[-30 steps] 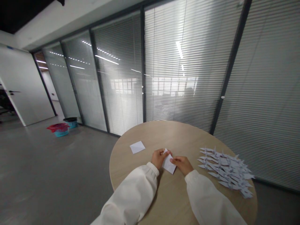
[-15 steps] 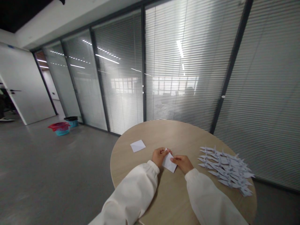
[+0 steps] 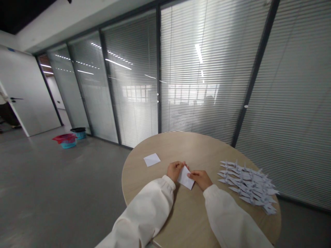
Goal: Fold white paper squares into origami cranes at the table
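folded paper cranes (image 3: 247,182), loose white square (image 3: 151,159), round wooden table (image 3: 191,144)

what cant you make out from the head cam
All in the head view:
The folds of the white paper sheet under the left hand and right hand: hidden by the hands.
Lower paper cranes: hidden by the cranes on top.
The person beyond the door: cut off by the left edge.
Inside the teal basket: too small.

We get soft, dim daylight through the slatted blinds (image 3: 207,69); ceiling lights streak as white glare across the glass (image 3: 116,63); shadows lie faint on the wooden tabletop (image 3: 196,144); the wide lens bends the edges; nothing looks blurred.
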A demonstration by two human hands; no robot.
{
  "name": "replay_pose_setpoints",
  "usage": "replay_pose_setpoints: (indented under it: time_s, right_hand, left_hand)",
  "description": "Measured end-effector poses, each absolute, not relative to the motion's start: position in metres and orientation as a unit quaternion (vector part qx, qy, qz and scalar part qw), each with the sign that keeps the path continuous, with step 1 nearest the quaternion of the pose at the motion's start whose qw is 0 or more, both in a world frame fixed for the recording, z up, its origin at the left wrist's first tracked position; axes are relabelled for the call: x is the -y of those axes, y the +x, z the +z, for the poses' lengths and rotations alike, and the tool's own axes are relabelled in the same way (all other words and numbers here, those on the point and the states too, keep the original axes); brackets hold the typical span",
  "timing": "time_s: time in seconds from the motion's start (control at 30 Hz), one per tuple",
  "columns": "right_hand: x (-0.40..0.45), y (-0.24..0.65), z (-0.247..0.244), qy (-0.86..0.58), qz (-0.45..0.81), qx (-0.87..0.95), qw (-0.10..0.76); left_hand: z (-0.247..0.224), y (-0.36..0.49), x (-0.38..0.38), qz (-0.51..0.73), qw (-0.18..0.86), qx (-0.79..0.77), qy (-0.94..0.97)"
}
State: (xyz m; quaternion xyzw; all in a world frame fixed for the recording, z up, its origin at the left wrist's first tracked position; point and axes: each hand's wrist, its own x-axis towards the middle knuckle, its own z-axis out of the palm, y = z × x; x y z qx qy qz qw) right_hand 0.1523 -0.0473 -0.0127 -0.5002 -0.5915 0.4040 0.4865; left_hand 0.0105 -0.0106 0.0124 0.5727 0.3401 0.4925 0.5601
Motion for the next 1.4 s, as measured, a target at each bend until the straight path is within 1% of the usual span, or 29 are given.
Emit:
replay_pose_setpoints:
  time_s: [0.13, 0.27, 0.57, 0.7, 0.87, 1.07, 1.3, 1.4]
  right_hand:
    - [0.0479, 0.1506, -0.0113, -0.490, 0.417, 0.592, 0.484]
    - [0.0496, 0.1492, -0.0080, -0.495, 0.406, 0.603, 0.476]
    - [0.0493, 0.1539, -0.0087, -0.518, 0.386, 0.602, 0.469]
    - [0.0489, 0.1539, -0.0100, -0.512, 0.391, 0.602, 0.472]
    - [0.0497, 0.1526, -0.0080, -0.513, 0.398, 0.592, 0.477]
    - [0.0506, 0.1529, -0.0050, -0.515, 0.371, 0.608, 0.477]
    - [0.0487, 0.1556, -0.0111, -0.524, 0.300, 0.647, 0.466]
    - [0.0491, 0.1546, -0.0109, -0.519, 0.305, 0.646, 0.470]
  left_hand:
    - [0.0107, 0.0064, 0.0093, 0.493, 0.498, -0.359, 0.616]
    - [0.0109, 0.0038, 0.0087, 0.491, 0.451, -0.386, 0.637]
    - [0.0116, 0.0068, 0.0084, 0.436, 0.467, -0.404, 0.655]
    - [0.0118, 0.0080, 0.0101, 0.449, 0.475, -0.393, 0.647]
    - [0.0129, 0.0075, 0.0108, 0.441, 0.459, -0.399, 0.660]
    - [0.0139, 0.0072, 0.0122, 0.440, 0.450, -0.395, 0.669]
    - [0.0142, 0.0079, 0.0141, 0.441, 0.457, -0.390, 0.667]
    - [0.0129, 0.0086, 0.0130, 0.445, 0.466, -0.394, 0.655]
